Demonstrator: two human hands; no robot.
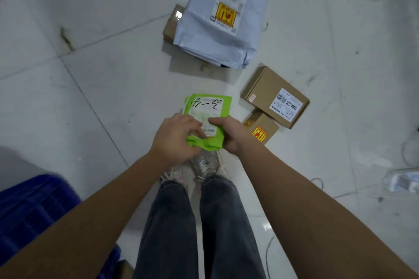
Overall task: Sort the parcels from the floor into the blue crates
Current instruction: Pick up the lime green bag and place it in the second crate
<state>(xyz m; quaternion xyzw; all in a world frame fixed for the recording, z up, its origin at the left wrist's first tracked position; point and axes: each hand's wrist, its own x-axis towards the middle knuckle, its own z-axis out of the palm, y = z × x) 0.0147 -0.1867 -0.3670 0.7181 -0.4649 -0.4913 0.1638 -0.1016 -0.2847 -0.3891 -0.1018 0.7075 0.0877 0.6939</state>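
Head view: the left hand (175, 135) and right hand (227, 133) are both gripping a green parcel (207, 118) from opposite sides, fingers curled over its label, above the floor (102, 79), a blue crate (29, 208) sitting at lower left.

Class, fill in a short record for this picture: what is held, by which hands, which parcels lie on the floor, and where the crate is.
held: green parcel
hands: left hand and right hand both grip it
on floor: grey bag lying over a brown box; large box; small box beside it
crate: blue, lower left
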